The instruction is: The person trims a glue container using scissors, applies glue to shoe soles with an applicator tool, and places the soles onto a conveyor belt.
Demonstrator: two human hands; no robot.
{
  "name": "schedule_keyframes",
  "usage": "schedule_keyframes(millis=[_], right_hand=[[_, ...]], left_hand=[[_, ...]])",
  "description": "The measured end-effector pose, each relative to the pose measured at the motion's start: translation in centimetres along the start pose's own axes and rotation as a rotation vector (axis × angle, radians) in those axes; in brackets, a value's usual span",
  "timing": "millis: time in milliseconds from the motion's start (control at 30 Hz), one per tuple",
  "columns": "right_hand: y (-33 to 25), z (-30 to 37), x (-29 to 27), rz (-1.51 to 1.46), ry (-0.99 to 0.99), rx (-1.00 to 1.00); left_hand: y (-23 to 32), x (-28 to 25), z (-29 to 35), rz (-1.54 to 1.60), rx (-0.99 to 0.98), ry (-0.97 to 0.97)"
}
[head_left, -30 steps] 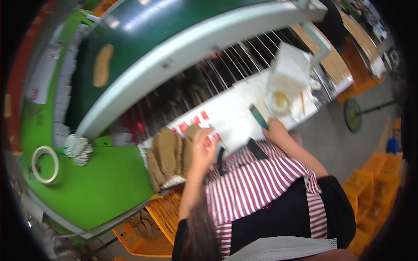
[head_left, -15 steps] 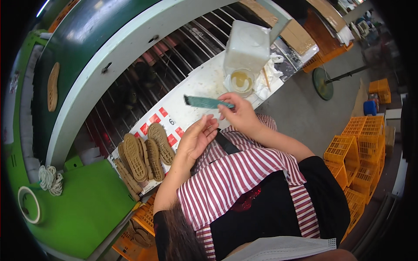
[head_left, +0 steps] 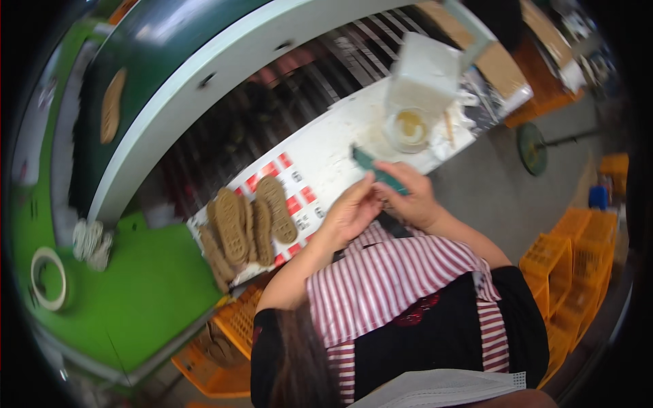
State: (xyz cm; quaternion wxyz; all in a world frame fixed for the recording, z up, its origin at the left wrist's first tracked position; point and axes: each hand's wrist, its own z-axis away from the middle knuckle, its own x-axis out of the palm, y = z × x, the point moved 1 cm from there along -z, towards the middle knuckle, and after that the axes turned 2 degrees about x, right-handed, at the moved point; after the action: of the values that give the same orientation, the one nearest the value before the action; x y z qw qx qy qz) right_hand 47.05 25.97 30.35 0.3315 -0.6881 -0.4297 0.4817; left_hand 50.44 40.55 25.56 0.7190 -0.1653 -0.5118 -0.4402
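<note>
Near frame centre, the right hand (head_left: 413, 197) grips the flat green tool (head_left: 376, 169) toward its lower end, presumably keeping the upper end free, while the left hand (head_left: 354, 211) sits close beside, its grip indeterminable.

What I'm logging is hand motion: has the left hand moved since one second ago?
Yes: the left hand has moved rightward, nearer the cup on the white bench.

Shoe workshop: soles (head_left: 231, 224), crates (head_left: 586, 264)
</note>
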Motion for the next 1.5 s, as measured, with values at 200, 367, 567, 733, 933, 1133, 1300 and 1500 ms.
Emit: schedule_keyframes(millis=[200, 367, 567, 733, 933, 1133, 1300, 1500], right_hand=[[1.8, -0.4, -2.8, 0.037, 0.177, 0.093], [3.3, -1.2, -4.7, 0.019, 0.129, 0.138], [3.2, -1.5, -4.6, -0.051, 0.126, 0.207], [3.8, -1.7, -5.0, -0.029, 0.086, 0.231], [3.2, -1.3, -6.7, 0.099, 0.080, 0.094], [5.3, -0.1, -8.2, 0.128, 0.258, 0.185], [5.9, -1.2, -8.3, 0.053, 0.285, 0.233], [8.7, -0.9, -8.0, 0.060, 0.340, 0.258]], left_hand=[[2.7, -2.1, 3.1, -0.822, 0.191, 0.085], [10.8, -5.6, 9.0, -1.603, 0.926, 0.775], [14.6, -11.6, 16.2, -1.893, 0.371, 1.517], [14.5, -14.8, 16.9, -1.843, 0.326, 1.541], [14.8, -13.4, 17.9, -1.501, 0.541, 1.346], [13.3, -10.4, 14.7, -0.994, 0.633, 0.862], [10.3, -11.7, 10.7, -0.160, 0.497, 0.095], [7.4, -8.9, 8.0, 0.194, 0.452, 0.027]])
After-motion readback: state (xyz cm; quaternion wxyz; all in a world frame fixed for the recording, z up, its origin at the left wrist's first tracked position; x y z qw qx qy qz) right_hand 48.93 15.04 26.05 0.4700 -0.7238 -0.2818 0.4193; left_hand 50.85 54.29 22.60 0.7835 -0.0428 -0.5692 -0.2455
